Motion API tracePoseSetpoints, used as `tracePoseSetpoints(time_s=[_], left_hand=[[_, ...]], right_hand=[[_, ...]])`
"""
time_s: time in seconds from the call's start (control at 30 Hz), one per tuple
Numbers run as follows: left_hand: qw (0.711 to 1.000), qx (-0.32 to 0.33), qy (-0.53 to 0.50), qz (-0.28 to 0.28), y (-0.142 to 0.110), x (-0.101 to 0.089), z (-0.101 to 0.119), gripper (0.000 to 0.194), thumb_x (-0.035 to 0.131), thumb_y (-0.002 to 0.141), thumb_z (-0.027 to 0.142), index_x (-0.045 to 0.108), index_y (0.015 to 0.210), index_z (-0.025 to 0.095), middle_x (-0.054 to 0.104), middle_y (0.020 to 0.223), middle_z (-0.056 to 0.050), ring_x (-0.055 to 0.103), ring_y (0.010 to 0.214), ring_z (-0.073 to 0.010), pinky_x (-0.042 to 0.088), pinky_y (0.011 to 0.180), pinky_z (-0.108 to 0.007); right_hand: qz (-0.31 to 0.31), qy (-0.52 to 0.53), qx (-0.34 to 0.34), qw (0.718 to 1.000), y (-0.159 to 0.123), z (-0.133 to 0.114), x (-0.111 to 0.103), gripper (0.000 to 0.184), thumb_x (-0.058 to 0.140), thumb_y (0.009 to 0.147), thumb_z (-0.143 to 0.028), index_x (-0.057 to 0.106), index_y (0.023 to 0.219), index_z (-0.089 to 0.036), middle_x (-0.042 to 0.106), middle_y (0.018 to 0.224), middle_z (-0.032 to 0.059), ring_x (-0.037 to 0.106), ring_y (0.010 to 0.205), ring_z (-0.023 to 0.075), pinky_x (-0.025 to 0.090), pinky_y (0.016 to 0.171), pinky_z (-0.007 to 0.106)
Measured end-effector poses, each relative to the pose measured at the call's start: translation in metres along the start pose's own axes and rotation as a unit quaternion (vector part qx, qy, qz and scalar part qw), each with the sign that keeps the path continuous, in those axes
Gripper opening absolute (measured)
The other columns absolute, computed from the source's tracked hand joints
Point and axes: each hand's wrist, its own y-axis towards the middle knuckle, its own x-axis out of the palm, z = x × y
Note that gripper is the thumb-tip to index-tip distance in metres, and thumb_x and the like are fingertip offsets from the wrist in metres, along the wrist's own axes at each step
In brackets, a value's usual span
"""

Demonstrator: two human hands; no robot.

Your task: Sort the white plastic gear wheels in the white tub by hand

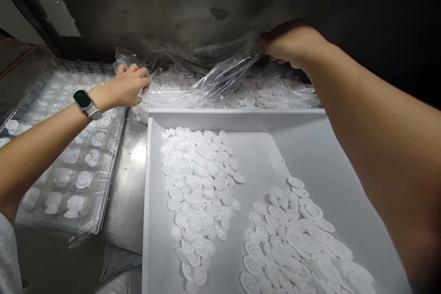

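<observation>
A clear plastic bag [220, 78] full of small white round plastic discs lies behind the grey tray [237, 117]. My right hand [289, 46] grips its film at the upper right and holds it raised, so that the plastic stretches in folds toward the left. At the bag's left end, my left hand [132, 85] has its fingers curled on the film; their tips are partly hidden. In the tray lie two heaps of the same discs, a left heap [196, 183] and a right heap [292, 239]. A watch [82, 99] is on my left wrist.
Left of the tray stands a clear compartment tray [72, 138], its pockets holding small stacks of white discs. A metal work surface [129, 165] shows between the two trays. Behind the bag rises a dark metal wall [165, 9].
</observation>
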Motion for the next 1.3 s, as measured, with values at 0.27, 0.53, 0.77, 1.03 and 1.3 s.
tracePoseSetpoints(time_s=[0.27,0.53,0.77,1.03,1.3], left_hand=[[0.998,0.044,-0.005,-0.051,-0.021,-0.019,0.023,0.038,0.045,0.084,0.011,0.064,0.115,0.022,0.067,0.084,-0.004,0.062,0.092,-0.0232,0.036,0.102,-0.044],[0.997,-0.047,-0.061,-0.018,-0.093,-0.043,0.083,0.055,0.037,0.1,0.037,0.039,0.15,0.014,0.054,0.132,-0.021,0.051,0.122,-0.0345,0.04,0.1,-0.047],[0.954,-0.055,-0.209,-0.207,-0.157,-0.003,0.154,0.054,0.037,0.099,0.049,0.044,0.144,0.021,0.068,0.083,-0.006,0.061,0.063,-0.019,0.042,0.056,-0.028],[0.94,-0.115,-0.213,-0.241,-0.16,-0.003,0.132,0.046,0.028,0.099,0.044,0.046,0.134,0.022,0.055,0.064,0.001,0.049,0.049,-0.0162,0.034,0.047,-0.025],[0.977,-0.136,-0.024,-0.16,-0.184,-0.019,0.139,0.052,0.021,0.101,0.037,0.038,0.145,0.015,0.063,0.114,-0.021,0.062,0.075,-0.0257,0.035,0.055,-0.031]], right_hand=[[0.036,-0.074,0.018,0.996,-0.08,-0.019,-0.008,0.052,0.055,0.096,-0.043,0.054,0.128,-0.002,0.065,0.116,0.0219,0.062,0.113,0.0316,0.043,0.08,0.039],[-0.105,-0.121,-0.188,0.969,-0.217,0.043,0.029,0.074,0.058,0.096,-0.047,0.029,0.154,-0.011,0.065,0.098,0.0179,0.063,0.079,0.0265,0.053,0.064,0.037],[-0.191,-0.118,-0.438,0.87,-0.344,0.079,0.079,0.061,0.042,0.1,-0.057,0.051,0.145,-0.017,0.06,0.105,0.0176,0.056,0.077,0.0248,0.053,0.066,0.038],[-0.184,-0.135,-0.478,0.848,-0.353,0.074,0.092,0.07,0.046,0.099,-0.057,0.037,0.155,-0.017,0.057,0.115,0.0194,0.055,0.089,0.0277,0.051,0.074,0.039],[-0.175,-0.139,-0.439,0.87,-0.329,0.091,0.091,0.084,0.042,0.095,-0.07,0.03,0.157,-0.013,0.052,0.119,0.0227,0.053,0.091,0.0289,0.051,0.075,0.042]])
